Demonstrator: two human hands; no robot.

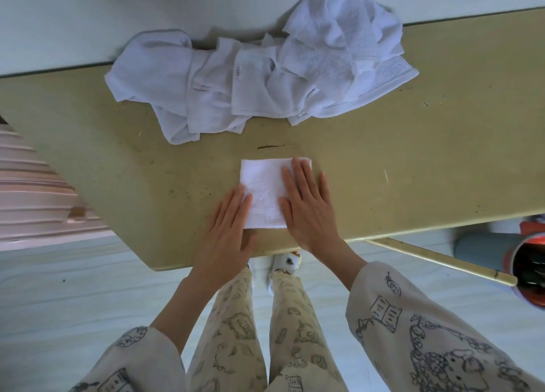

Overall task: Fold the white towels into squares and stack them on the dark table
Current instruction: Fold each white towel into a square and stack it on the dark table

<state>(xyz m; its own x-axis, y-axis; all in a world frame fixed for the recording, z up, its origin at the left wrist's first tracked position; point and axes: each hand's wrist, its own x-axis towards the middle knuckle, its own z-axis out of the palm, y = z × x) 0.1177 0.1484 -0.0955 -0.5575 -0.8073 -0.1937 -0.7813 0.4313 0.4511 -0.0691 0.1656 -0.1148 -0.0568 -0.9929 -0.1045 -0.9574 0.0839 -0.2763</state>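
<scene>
- Head view: my left hand (pixel 228 229) lies flat, fingers straight and together, its fingertips on the near-left corner of the folded towel (pixel 261 192); the palm rests on the bare bench (pixel 442 155) just beside that corner.
- My right hand (pixel 306 205) is flat too, fingers straight and slightly spread, pressing down on the towel's right side — it covers that edge, so I cannot see how the fold lines up there.
- The folded towel is a small white square near the front edge of the bench, between my two hands and touching both.
- Farther back, well apart from the square, a heap of unfolded towels (pixel 259 73) sprawls against the wall (pixel 88 16); the cloths overlap so much that I cannot count them, and a small mark on one hem is too tiny to read.
- The bench top is a yellowish tan with dark specks and a scratch just behind the folded towel.
- Below the bench edge, my patterned trousers (pixel 236 332) and one shoe (pixel 284 263) show — the other foot is mostly hidden under the bench.
- At the right edge a red and black object (pixel 528 276) is cut off; I cannot tell what it is.
- At the left, pale pink slats (pixel 32 191) are also cut off by the frame.
</scene>
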